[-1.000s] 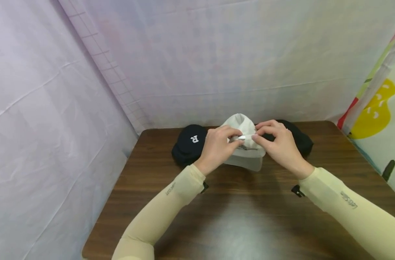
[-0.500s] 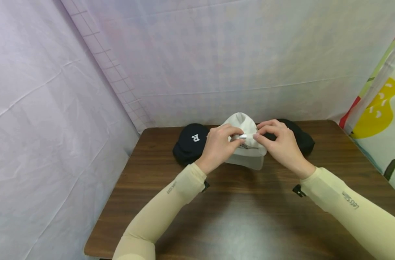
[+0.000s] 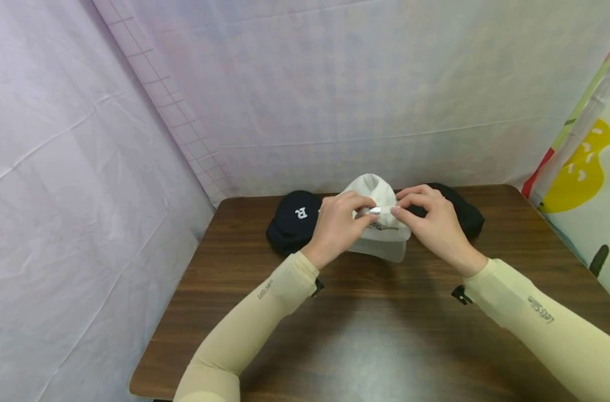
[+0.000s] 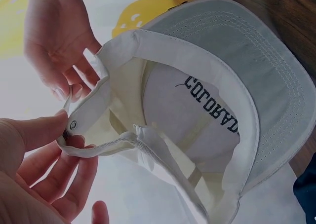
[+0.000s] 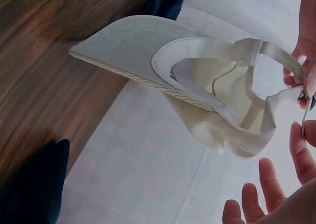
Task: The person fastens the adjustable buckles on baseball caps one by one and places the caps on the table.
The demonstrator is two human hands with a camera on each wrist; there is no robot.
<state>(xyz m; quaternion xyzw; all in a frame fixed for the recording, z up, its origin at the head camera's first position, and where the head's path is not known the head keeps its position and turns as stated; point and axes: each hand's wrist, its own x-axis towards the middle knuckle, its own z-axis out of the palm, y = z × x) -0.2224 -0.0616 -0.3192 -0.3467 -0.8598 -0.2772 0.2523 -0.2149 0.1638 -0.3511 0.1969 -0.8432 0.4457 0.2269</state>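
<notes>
A white baseball cap [image 3: 380, 192] is held above the table by its back strap [image 4: 111, 146]. In the left wrist view its grey-green brim underside [image 4: 281, 81] and reversed dark lettering show inside the crown. My left hand [image 3: 337, 226] pinches the strap at a small metal buckle [image 3: 374, 210] between thumb and fingertips. Opposite it, my right hand [image 3: 435, 223] pinches the strap's loose end [image 5: 306, 118] with thumb and index finger, its other fingers spread in the right wrist view. The two hands' fingertips are close together behind the crown.
A black cap [image 3: 289, 237] with a white R lies at the back left of the brown wooden table [image 3: 365, 312]. Another black cap [image 3: 467, 215] lies at the back right, partly behind the right hand. White curtains [image 3: 305, 95] hang behind and at the left.
The hands and the white cap hold nearly the same pose, both hands keeping their pinch on the strap. Only a slight shift of the whole head view shows.
</notes>
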